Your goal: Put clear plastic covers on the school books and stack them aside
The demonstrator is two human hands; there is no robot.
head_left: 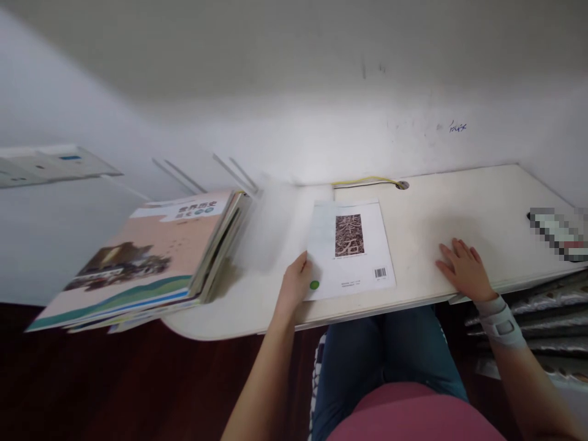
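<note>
A thin white book (351, 251) lies on the desk in front of me, with a dark picture of pale Chinese characters, a barcode and a green dot on its cover. My left hand (296, 282) grips the book's left edge, thumb against the cover; the other fingers are mostly hidden. To the right of the book, my right hand (466, 269) rests on the desktop, fingers spread, holding nothing. A wristband is on that arm. A stack of books (138, 251), topped by a pinkish one with a green wave, stands at the left, partly overhanging the desk edge.
The white desk (427, 220) has a rounded left corner and a cable hole (402, 185) with a yellow cable (367, 179) near the wall. A phone-like object (558, 236), pixelated, lies at the far right. A socket panel (55, 165) is on the left wall.
</note>
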